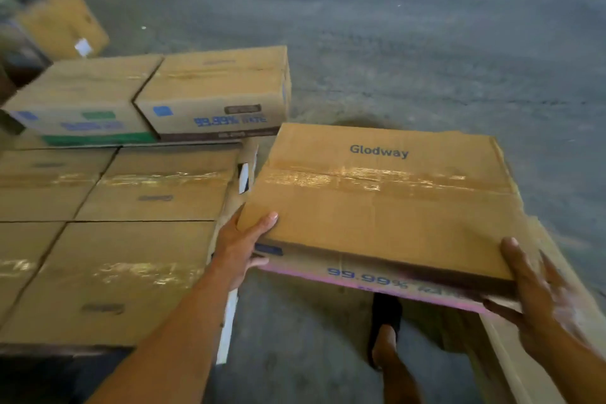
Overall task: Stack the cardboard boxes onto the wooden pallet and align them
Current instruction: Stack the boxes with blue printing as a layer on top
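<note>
Head camera shows a taped box (380, 203) carried in the air over the floor (426, 59), just right of the stack (131, 239), with the left hand (244, 248) gripping its near left corner and the right hand (537, 298) gripping its near right corner, the fingers (501, 308) curled under the bottom edge. I judge that the box could slip or tip forward, because both hands hold only the near side and its far side hangs without support. It may also knock the upper boxes (210, 92) out of line if it swings in too low.
</note>
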